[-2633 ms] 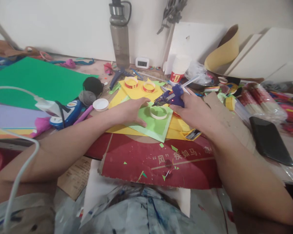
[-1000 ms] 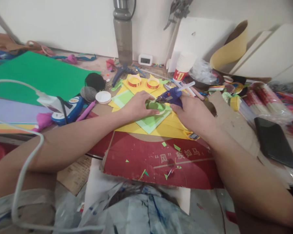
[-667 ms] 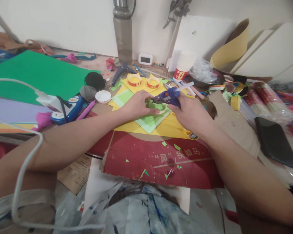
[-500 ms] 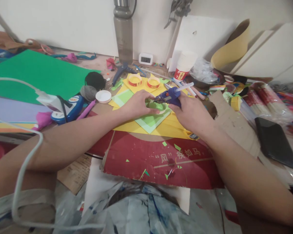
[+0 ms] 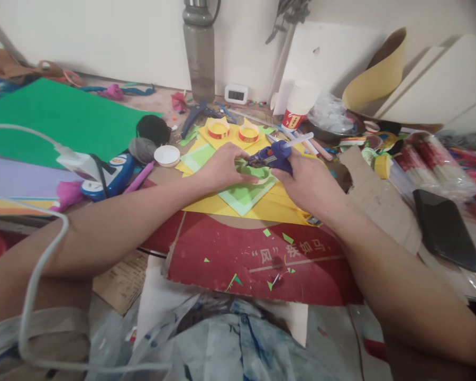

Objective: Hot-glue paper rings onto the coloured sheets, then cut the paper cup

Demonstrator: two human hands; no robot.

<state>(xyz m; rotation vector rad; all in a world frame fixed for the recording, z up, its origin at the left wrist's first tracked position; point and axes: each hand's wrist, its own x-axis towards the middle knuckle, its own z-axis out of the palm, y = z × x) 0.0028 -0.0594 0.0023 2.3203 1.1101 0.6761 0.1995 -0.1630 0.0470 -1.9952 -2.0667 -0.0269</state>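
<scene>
My right hand (image 5: 307, 172) grips a blue glue gun (image 5: 275, 156) with a clear glue stick out of its back; the nozzle points left. My left hand (image 5: 224, 169) has its thumb and fingers closed around the left side of a pale paper ring (image 5: 265, 178), close to the nozzle. The ring is over green paper (image 5: 241, 198) with a light green border, which lies on yellow paper (image 5: 206, 209). Beyond the hands, two red-and-yellow paper cup rings (image 5: 219, 128) sit on yellow paper shapes.
Red cardboard (image 5: 230, 259) with green scraps lies at the near edge. A phone (image 5: 446, 230) is at right, a paper cup (image 5: 295, 108) and a bottle (image 5: 199, 58) at the back. A white cable (image 5: 35, 275) hangs over the left arm. Green sheet (image 5: 63, 127) lies left.
The nozzle has shifted slightly left, toward the left fingers. Both hands keep their hold, and the view has moved very slightly.
</scene>
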